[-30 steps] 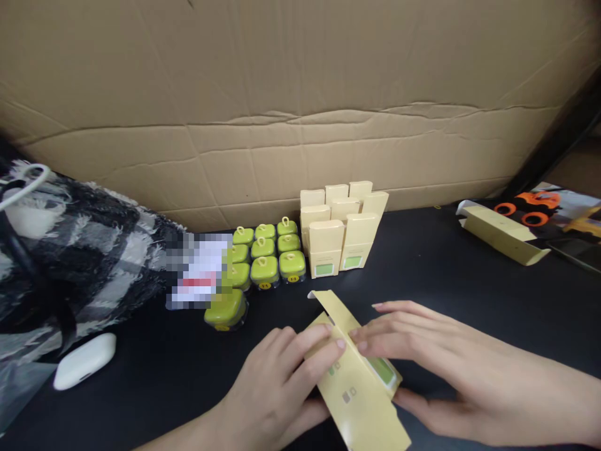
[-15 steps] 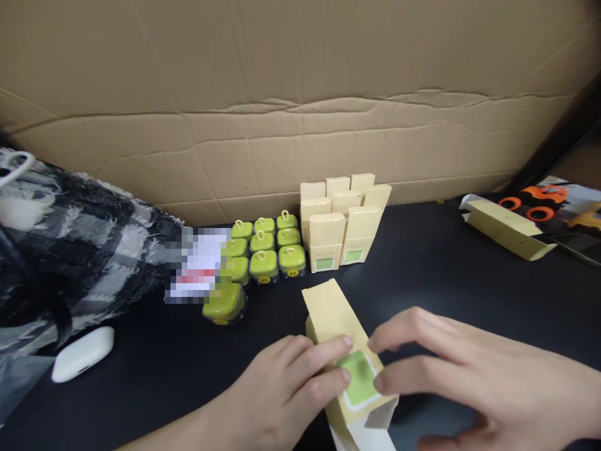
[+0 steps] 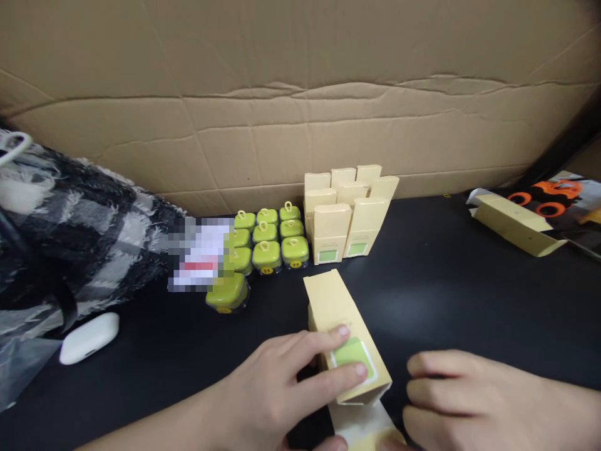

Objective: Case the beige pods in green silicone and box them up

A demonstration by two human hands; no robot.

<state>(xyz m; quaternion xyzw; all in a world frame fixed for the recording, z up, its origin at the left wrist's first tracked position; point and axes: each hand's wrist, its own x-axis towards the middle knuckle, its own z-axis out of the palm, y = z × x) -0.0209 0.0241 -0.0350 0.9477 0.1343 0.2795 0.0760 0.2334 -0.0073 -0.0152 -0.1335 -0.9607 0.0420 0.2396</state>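
A small pale-yellow cardboard box [image 3: 345,307] with a green label lies on the black table, its near end open. My left hand [image 3: 286,376] holds it, two fingertips pressed on the label side and the thumb near the open end. From that end a flap [image 3: 357,426] hangs toward me. Beside it, my right hand [image 3: 464,401] is closed, its fingers curled and a thumb tip at the flap; the frame's lower edge cuts off part of its grip. Behind the box stand several similar upright boxes [image 3: 331,225].
Several green-lidded clear containers [image 3: 267,254] with loops stand left of the boxes; one [image 3: 228,291] sits nearer. A white earbud case [image 3: 90,338] and plaid fabric [image 3: 103,238] are left. An open box [image 3: 516,222] and orange toy wheels [image 3: 550,209] lie right. A cardboard wall [image 3: 300,56] rises behind.
My right hand has left the box's label side, moved down beside the open end and curled its fingers. My left fingers stay on the label. The view has shifted slightly.
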